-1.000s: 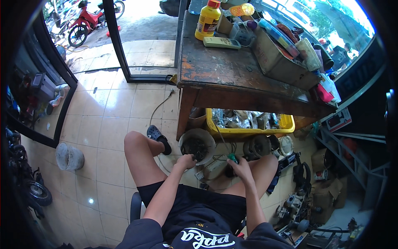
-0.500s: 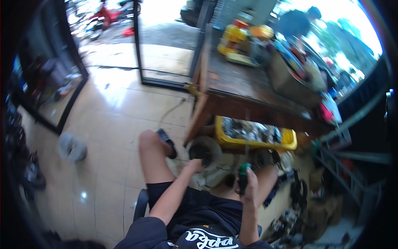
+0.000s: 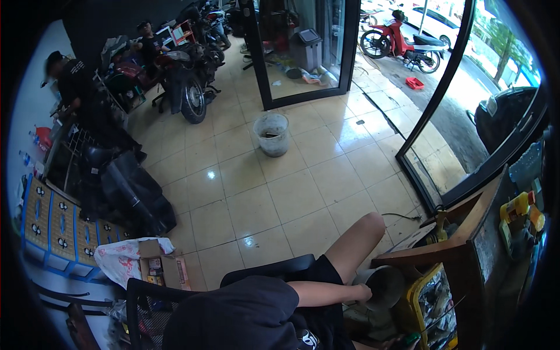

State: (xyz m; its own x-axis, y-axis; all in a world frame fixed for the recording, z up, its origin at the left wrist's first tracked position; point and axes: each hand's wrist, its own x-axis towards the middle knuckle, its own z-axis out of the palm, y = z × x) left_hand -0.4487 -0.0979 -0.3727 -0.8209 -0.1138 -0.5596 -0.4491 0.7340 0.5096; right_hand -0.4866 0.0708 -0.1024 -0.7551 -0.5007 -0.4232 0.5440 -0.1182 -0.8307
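My left hand (image 3: 363, 293) is closed at the near-left rim of a round, pale bucket (image 3: 392, 279). Whatever its fingers grip is too small or hidden to make out. At the bottom edge, my right hand (image 3: 405, 343) is wrapped round the green handle of a screwdriver (image 3: 412, 338), partly cut off by the frame. Its long thin shaft points up and right, across a yellow bin (image 3: 415, 294) filled with clear plastic bags of parts. The bin is beside the bucket, under a wooden bench.
The wooden bench (image 3: 475, 256) stands at right, a yellow bottle (image 3: 517, 205) on it. A clear bucket (image 3: 272, 135) sits on the tiled floor. Motorcycles (image 3: 189, 87) and two people are at the back left. Behind me are a mesh chair (image 3: 149, 315) and an open cardboard box (image 3: 157, 265).
My view has swung left, so the bench, bucket and my hands now lie at lower right. The screwdriver stays in my right hand; my left hand stays by the pale bucket.
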